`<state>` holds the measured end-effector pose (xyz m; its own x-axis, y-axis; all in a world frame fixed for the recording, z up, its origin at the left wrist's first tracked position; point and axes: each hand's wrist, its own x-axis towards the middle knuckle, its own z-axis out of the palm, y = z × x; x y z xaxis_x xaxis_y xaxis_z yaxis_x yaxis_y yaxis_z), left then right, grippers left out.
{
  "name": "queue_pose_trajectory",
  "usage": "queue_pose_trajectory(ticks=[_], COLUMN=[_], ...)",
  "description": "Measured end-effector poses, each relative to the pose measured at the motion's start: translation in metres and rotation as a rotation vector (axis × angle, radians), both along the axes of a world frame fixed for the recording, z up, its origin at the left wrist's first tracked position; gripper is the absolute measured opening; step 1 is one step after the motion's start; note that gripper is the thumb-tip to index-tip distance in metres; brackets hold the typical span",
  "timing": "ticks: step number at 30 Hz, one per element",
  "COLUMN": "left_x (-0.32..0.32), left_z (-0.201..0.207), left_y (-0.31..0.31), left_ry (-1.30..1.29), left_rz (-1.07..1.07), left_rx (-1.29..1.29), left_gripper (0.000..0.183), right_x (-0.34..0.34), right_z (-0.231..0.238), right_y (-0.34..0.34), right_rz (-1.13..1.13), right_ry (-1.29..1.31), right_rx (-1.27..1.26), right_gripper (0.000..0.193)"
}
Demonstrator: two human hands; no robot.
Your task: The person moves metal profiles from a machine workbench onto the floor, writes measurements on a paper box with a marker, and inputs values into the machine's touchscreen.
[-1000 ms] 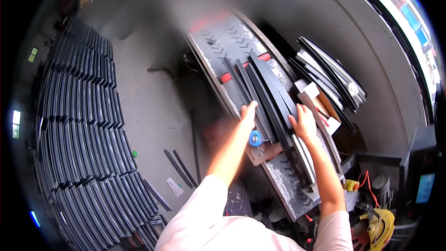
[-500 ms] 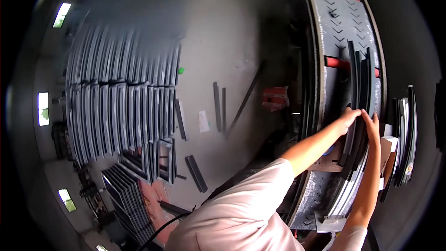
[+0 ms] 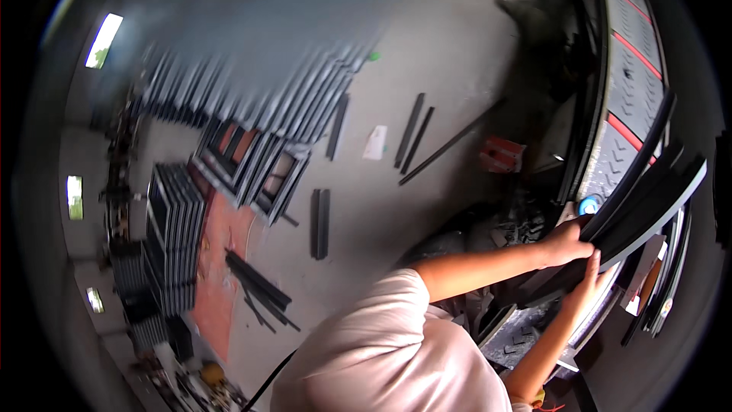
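A bundle of several long dark profile strips (image 3: 639,194) slants up and to the right, gripped in both my hands. My left hand (image 3: 566,246) is wrapped round the bundle from its left side. Just below it, my right hand (image 3: 587,281) closes on the same strips from the near side. The strips lie over a long bench (image 3: 606,172) with a grey, chevron-marked top and red crossbars. Beside the left hand a small blue round object (image 3: 589,205) shows on the bench. The lower ends of the strips are partly hidden by my arms.
Stacked dark rectangular frames (image 3: 171,236) stand at the left beside a reddish board (image 3: 221,275). Loose dark strips (image 3: 320,223) lie on the floor, along with a red box (image 3: 502,154) and a white sheet (image 3: 375,142). More strips (image 3: 672,275) lean beyond the bench's right side.
The view has swung to the right. The strips have come up off the bench and tilted rightward, fanning apart at their far ends. Both hands have kept hold and moved nearer to me.
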<state>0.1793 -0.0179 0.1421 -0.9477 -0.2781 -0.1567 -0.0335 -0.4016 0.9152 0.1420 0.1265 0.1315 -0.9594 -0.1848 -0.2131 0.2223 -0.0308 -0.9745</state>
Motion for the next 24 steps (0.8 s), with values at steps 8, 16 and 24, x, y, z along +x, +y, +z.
queue_pose_trajectory(ticks=[8,16,24], left_x=[0.232,0.404,0.587], left_z=[-0.038,-0.046,-0.118], left_y=[-0.010,-0.008,0.000], left_ry=[-0.502,-0.424,-0.329], left_rz=[0.080,0.276,0.548], left_rx=[0.096,0.270,-0.117], left_gripper=[0.064,0.063,0.095], right_x=[0.199,0.328,0.488], right_z=[-0.027,-0.042,-0.064], right_y=[-0.023,-0.045,-0.103], right_rz=[0.271,0.580,0.795], right_ry=[-0.428,-0.555,-0.702], right_rx=[0.041,0.052,0.059], right_gripper=[0.077,0.065,0.058])
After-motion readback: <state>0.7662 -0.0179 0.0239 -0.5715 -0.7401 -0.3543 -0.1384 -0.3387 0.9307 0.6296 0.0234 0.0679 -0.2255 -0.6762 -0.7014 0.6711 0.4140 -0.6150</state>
